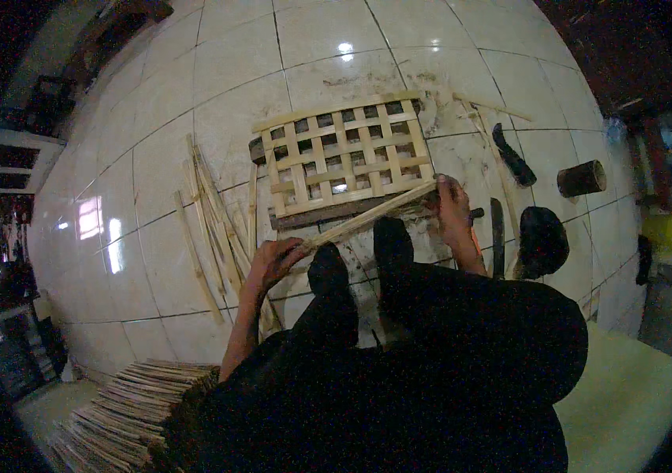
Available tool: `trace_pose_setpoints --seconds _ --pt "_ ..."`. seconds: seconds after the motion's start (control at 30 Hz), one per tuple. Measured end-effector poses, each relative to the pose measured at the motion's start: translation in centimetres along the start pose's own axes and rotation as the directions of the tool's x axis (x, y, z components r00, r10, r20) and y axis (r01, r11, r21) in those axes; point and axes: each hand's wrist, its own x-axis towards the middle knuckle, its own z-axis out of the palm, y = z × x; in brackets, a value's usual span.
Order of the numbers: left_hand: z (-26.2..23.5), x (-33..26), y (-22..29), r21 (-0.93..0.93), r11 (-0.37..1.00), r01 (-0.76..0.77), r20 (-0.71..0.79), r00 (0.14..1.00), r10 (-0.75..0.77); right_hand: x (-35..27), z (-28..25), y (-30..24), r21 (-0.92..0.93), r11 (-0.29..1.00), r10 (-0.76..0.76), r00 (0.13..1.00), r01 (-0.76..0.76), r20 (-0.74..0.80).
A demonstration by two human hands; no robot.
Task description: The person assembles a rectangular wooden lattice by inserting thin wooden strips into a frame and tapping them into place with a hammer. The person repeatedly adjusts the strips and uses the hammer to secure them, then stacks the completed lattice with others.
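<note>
On the pale tiled floor (162, 165), in front of the seated person's dark-clad legs, lay a woven bamboo lattice (348, 154), its strips crossing in an open square weave. A long bamboo strip (367, 217) ran slantwise along the lattice's near edge, and both hands held it: the left hand (273, 260) was closed around its lower end, just beside the person's left knee, while the right hand (452, 209) gripped its upper end at the near right corner of the lattice, fingers curled over it. A darker slat (328, 213) lay under the lattice's near edge. To the left of the weave, loose bamboo strips (210, 221) were scattered on the tiles, and a thick bundle of strips (131, 406) sat at the lower left. To the right lay a dark-handled tool (514, 156), a long blade (497, 236), a short dark cylinder (582, 178) on its side and a rounded dark object (542, 240).
</note>
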Motion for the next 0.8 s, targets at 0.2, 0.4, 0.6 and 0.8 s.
trace_pose_setpoints --seconds 0.2,0.4,0.6,0.8 --pt "-1.0 2.6 -0.3 0.049 0.985 -0.166 -0.344 0.923 0.173 -0.2 -2.4 2.0 0.021 0.999 0.046 0.998 -0.046 -0.046" --pt "-2.4 8.1 -4.7 -0.243 0.969 0.052 -0.49 0.855 -0.169 0.4 -3.7 3.7 0.045 0.998 0.055 0.993 -0.051 -0.103" --pt "-3.7 10.2 -4.5 -0.206 0.962 0.18 -0.369 0.896 -0.246 0.5 -3.8 3.9 0.081 0.995 0.063 0.983 -0.05 -0.17" --pt "-5.2 9.6 -3.5 -0.495 0.846 0.196 -0.295 0.878 -0.377 1.6 -4.5 5.2 0.134 0.991 0.024 0.992 -0.007 -0.125"
